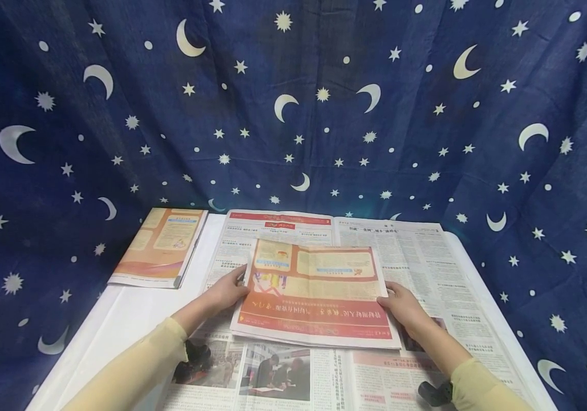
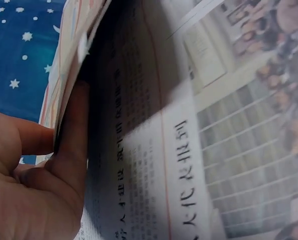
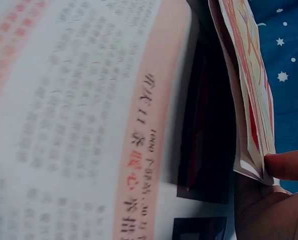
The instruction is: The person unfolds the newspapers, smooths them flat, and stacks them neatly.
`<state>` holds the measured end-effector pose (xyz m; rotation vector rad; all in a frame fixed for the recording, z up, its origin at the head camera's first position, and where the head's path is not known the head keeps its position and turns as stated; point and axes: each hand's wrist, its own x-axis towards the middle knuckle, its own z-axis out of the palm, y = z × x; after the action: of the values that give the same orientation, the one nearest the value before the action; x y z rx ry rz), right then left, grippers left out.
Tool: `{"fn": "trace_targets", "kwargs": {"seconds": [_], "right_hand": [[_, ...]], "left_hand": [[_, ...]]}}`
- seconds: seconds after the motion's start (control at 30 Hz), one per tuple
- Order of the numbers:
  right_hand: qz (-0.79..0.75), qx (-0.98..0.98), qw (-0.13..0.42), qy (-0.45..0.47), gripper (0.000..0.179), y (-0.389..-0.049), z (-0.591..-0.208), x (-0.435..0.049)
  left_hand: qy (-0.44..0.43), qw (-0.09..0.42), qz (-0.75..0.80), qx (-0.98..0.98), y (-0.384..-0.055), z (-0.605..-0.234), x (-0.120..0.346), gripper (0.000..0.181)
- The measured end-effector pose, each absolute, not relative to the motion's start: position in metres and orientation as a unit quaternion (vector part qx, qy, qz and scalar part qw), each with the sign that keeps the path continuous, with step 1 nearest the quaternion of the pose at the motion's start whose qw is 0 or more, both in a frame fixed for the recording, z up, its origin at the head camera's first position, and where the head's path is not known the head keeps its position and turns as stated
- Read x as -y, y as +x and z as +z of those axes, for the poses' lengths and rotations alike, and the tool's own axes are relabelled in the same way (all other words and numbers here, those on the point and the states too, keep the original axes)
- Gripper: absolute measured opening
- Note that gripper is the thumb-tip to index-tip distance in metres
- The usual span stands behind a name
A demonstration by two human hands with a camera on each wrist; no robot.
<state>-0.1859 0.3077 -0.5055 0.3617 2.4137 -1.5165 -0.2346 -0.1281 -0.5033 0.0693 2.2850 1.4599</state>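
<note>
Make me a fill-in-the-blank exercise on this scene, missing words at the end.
1. The left hand pinches the left edge of the held folded newspaper; the right hand pinches its ____ edge.
2. The untouched folded newspaper lies on the table's ____ side.
3. The star-and-moon curtain has a dark ____ background.

Missing words: right; left; blue.

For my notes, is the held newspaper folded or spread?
Folded: the newspaper shows layers at its edges in both wrist views and looks smaller than the spread sheet beneath.
</note>
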Motion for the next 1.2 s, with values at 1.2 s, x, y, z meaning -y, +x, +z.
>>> {"fn": "trace_targets", "kwargs": {"seconds": [1.2], "right_hand": [[-0.545,-0.817,0.138,0.128,0.067,-0.162,-0.515,-0.306]], "left_hand": [[0.087,0.18,0.526,-0.827,-0.21,-0.506,0.135,0.08]]}}
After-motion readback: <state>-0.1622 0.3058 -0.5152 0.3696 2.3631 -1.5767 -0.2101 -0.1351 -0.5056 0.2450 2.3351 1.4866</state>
